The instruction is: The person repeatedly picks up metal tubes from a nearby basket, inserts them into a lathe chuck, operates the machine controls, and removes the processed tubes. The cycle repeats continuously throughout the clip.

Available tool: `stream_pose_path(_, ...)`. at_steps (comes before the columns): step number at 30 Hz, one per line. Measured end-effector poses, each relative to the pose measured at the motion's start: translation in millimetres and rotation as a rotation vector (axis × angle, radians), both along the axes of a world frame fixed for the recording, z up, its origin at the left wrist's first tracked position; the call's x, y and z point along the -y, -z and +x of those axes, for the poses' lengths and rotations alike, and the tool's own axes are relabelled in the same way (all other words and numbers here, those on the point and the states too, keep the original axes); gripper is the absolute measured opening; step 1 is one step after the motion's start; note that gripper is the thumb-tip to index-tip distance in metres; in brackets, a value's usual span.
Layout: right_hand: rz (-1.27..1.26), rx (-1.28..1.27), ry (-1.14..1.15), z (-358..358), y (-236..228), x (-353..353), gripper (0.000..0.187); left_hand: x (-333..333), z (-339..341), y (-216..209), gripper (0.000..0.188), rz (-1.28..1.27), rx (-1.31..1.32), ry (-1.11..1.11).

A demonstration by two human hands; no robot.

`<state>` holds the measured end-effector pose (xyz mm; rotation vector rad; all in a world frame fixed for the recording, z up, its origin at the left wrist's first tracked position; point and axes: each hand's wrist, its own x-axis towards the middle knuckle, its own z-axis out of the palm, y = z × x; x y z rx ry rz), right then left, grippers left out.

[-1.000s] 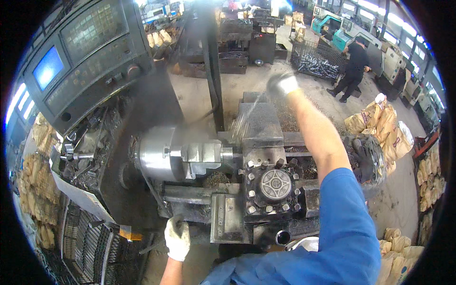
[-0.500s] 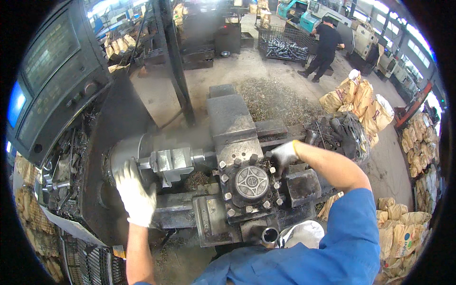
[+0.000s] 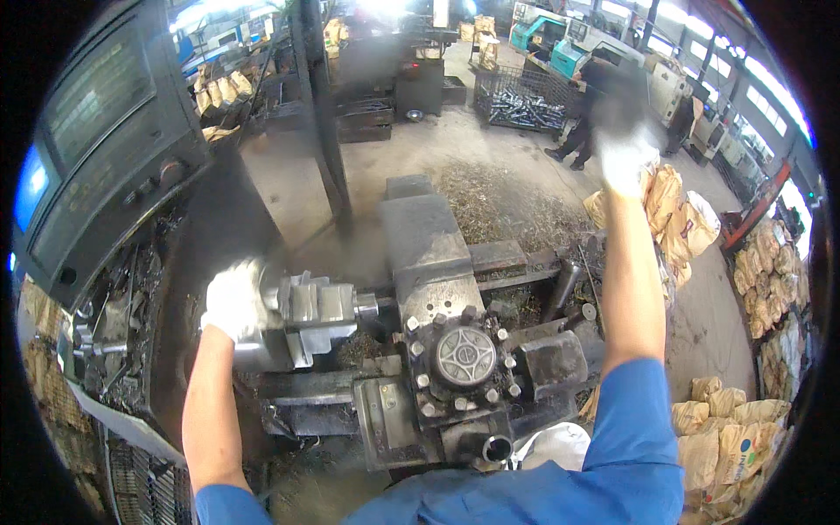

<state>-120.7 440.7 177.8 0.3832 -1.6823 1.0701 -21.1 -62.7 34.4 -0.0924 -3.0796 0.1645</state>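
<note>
My left hand (image 3: 234,300), in a white glove, lies with bent fingers on the round lathe chuck (image 3: 267,352). Beside it are stepped metal jaws (image 3: 319,304), with a short bright rod end (image 3: 366,304) sticking out to their right. My right hand (image 3: 628,162), also gloved, is lifted away from the machine at the upper right. Motion smears its dark fingertips, so I cannot tell whether they hold anything. Between my arms stands the square tool post (image 3: 465,357), ringed with several bolts.
A dark control cabinet (image 3: 96,131) rises at the left. Metal chips (image 3: 499,206) cover the floor behind the lathe. Filled sacks (image 3: 678,210) stand at the right. Farther back are a wire bin of metal parts (image 3: 525,109) and a person in dark clothes (image 3: 573,144).
My right hand has left the tool post and swung up and away to the right. On the chuck, my left hand has moved up, and its flat fingers are now bent. The jaws look turned.
</note>
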Motion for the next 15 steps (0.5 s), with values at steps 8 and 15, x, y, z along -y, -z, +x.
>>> stream_pose_path(8, 0.94, 0.691, -0.209, -59.2, 144.0, -24.9, 0.034, -56.4, 51.3, 36.1, 0.061, 0.222, -0.581, 0.404)
stream_pose_path(15, 1.544, 0.901, -0.693, -24.9, 205.3, 200.3, 0.049, -116.4, 25.9, 93.0, 0.057, 0.243, -0.477, 0.455)
